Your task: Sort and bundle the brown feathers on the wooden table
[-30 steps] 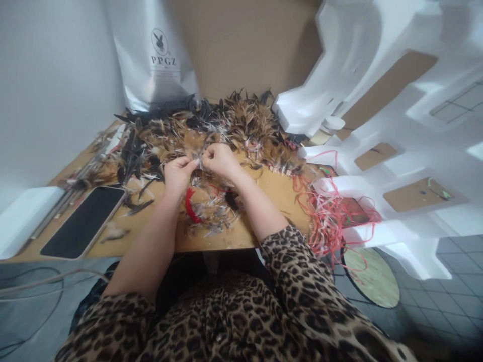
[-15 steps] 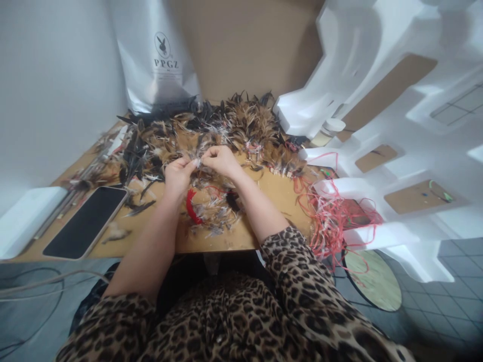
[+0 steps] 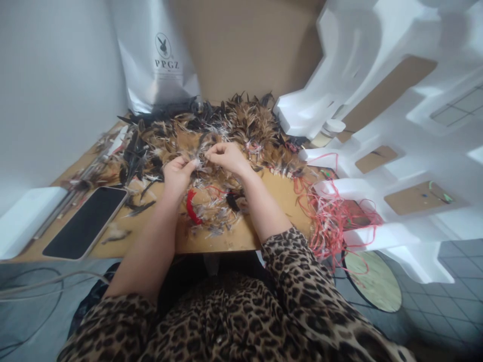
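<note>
My left hand [image 3: 178, 174] is closed in a pinch on the whitish base of a small feather [image 3: 198, 163], over the middle of the table. Just to its right, my right hand [image 3: 228, 158] has thumb and fingertips pressed together; anything between them is too small to make out. A narrow gap separates the two hands. Behind them spreads a heap of brown and black feathers [image 3: 173, 131]. On the tabletop below lie loose feather scraps [image 3: 221, 213] and a curved red strip [image 3: 192, 207].
At left, a black-screened phone [image 3: 86, 222] lies beside a white box [image 3: 32, 218]. Tangled red string [image 3: 332, 216] hangs over the right edge, next to white foam packing [image 3: 362, 234]. A lidded jar [image 3: 329, 131] and a silver bag [image 3: 156, 70] stand behind.
My right hand has shifted slightly right, away from the left, widening the gap between their fingertips. The left hand has stayed almost in place.
</note>
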### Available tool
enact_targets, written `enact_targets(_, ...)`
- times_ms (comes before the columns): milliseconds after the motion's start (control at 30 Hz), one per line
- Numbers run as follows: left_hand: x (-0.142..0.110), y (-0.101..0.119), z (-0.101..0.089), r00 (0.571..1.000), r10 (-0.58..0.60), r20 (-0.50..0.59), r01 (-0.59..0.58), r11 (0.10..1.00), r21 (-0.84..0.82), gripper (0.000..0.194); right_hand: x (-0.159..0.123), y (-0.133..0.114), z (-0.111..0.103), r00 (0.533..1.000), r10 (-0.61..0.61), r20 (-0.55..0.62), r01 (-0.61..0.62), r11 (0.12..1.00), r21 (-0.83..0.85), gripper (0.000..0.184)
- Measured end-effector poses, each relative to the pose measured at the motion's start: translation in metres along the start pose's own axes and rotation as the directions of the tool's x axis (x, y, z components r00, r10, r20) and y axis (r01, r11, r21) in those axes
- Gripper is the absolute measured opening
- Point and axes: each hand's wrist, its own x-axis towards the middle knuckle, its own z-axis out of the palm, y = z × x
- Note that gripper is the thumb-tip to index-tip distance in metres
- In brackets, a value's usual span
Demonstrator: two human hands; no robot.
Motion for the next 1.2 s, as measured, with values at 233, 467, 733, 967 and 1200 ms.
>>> enact_targets(233,-0.0012,0.0014,-0.0007,0.995,0.055,0.089,-0.07,0.982,0.173,0.011,0.001,0.0026,0.0041,0.998,-0.047,0.049,0.056,0.975,-0.213,0.02)
enact_targets(467,-0.0006,-0.0054,-0.002,0.999,0.001,0.053,-0.008,0.992,0.126,0.014,0.0016,0.0036,0.0041,0.996,-0.002,0.091,0.014,0.992,-0.128,0.02)
enact_targets(733,-0.0017,-0.0033,0.0024,0.991,-0.118,0.064,0.125,0.986,-0.114,0.014,0.001,0.0004,0.0024,0.997,0.036,0.073,-0.033,0.998,-0.052,0.015)
enact_targets(967,-0.0038,0.0014,0.0046,0.99,-0.129,0.065,0.133,0.989,-0.059,0.017,0.001,0.0025,0.0024,0.996,0.023,0.091,-0.018,0.998,-0.055,0.017)
enact_targets(1200,-0.0044,0.0019,0.004,0.994,-0.106,0.037,0.103,0.993,0.063,0.019,0.0015,0.0033,0.0036,0.996,0.001,0.091,0.006,0.997,-0.079,0.016)
